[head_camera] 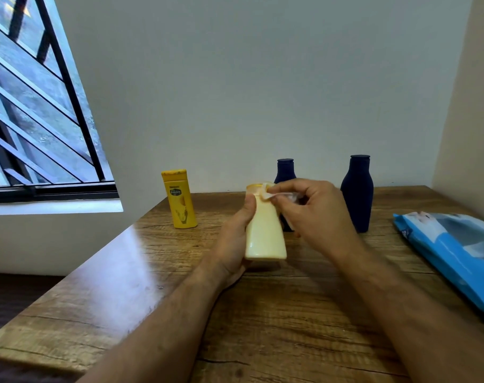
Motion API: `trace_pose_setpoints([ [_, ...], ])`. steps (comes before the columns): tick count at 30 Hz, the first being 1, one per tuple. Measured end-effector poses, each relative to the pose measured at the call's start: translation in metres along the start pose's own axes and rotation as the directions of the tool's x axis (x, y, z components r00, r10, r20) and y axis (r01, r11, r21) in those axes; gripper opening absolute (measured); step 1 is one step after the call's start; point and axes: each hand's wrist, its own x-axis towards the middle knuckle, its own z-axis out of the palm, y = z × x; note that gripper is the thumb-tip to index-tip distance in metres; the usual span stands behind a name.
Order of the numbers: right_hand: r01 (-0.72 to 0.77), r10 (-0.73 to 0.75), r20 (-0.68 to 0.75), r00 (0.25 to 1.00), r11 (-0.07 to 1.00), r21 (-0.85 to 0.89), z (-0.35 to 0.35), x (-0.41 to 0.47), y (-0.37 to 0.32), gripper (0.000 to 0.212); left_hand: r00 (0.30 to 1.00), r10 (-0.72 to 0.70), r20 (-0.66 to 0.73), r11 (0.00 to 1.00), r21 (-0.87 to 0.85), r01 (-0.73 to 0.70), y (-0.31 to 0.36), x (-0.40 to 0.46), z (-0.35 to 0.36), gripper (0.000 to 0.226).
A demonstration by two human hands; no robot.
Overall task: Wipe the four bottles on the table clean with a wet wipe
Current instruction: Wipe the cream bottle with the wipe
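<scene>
Gripping the pale-yellow plastic bottle [265, 233], the left hand [232, 244] steadies it while the right hand [315, 214] pinches a white wet wipe [268, 193] at its cap; the body likely comes next, then the dark-blue bottle [357, 192] at one o'clock.

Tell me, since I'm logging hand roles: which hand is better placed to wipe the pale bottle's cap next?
Probably the right hand: it pinches the wet wipe right at the cap of the pale yellow bottle, while the left hand grips that bottle's body.

We see the scene from one head-worn wide-angle camera. It looks forward and down, close over the wooden counter [263, 313], facing the pale wall [235, 92].
</scene>
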Motion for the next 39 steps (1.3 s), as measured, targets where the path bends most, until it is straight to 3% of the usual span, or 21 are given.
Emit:
trace_pose_setpoints([
  [3,0.081,-0.067,0.146,0.987,0.992,-0.094,0.005,-0.002,0.0,0.015,0.999,0.043,0.023,0.995,-0.092,-0.041,0.0,-0.001,-0.004,0.037],
  [5,0.15,-0.132,0.128,0.983,0.979,-0.14,0.006,-0.002,0.0,0.015,0.997,0.067,0.03,0.989,-0.133,-0.063,-0.001,-0.002,-0.006,0.027],
  [7,0.182,-0.176,0.056,0.983,0.975,-0.126,0.006,-0.001,-0.001,0.015,0.995,0.081,0.061,0.989,-0.128,-0.073,-0.002,-0.003,-0.007,0.044],
  [11,0.15,-0.161,-0.093,0.983,0.982,-0.115,0.002,0.001,0.004,0.017,0.993,0.082,0.089,0.992,0.085,-0.09,-0.002,-0.005,-0.001,0.065],
  [15,0.135,-0.144,-0.084,0.986,0.986,-0.1,0.005,-0.003,0.001,0.016,0.984,0.17,0.045,0.947,0.269,-0.175,-0.003,-0.004,0.0,0.056],
  [19,0.295,-0.301,-0.006,0.954,0.939,-0.177,0.019,-0.01,-0.011,0.017,0.937,0.335,0.098,0.805,0.487,-0.338,-0.005,-0.002,0.004,0.039],
  [22,0.347,-0.357,-0.017,0.934,0.918,-0.194,0.019,-0.008,-0.01,0.018,0.932,0.356,0.068,0.849,0.394,-0.353,-0.004,-0.002,0.004,0.039],
  [25,0.255,-0.263,-0.082,0.961,0.962,-0.095,0.011,-0.004,-0.004,0.021,0.952,0.306,0.022,0.893,0.339,-0.295,-0.002,-0.002,0.003,0.053],
  [28,0.168,-0.174,-0.113,0.978,0.984,-0.059,0.008,-0.002,0.0,0.019,0.958,0.285,0.036,0.894,0.352,-0.279,-0.003,-0.003,0.003,0.053],
  [34,0.335,-0.344,-0.021,0.939,0.924,-0.185,0.018,-0.009,-0.012,0.019,0.916,0.396,0.064,0.813,0.439,-0.382,-0.006,0.0,0.005,0.045],
  [37,0.382,-0.391,-0.006,0.92,0.902,-0.204,0.016,-0.007,-0.011,0.019,0.914,0.401,0.069,0.851,0.342,-0.399,-0.005,0.0,0.005,0.044],
  [39,0.318,-0.326,-0.043,0.945,0.94,-0.126,0.011,-0.005,-0.007,0.02,0.935,0.351,0.041,0.902,0.254,-0.35,-0.003,-0.001,0.004,0.049],
])
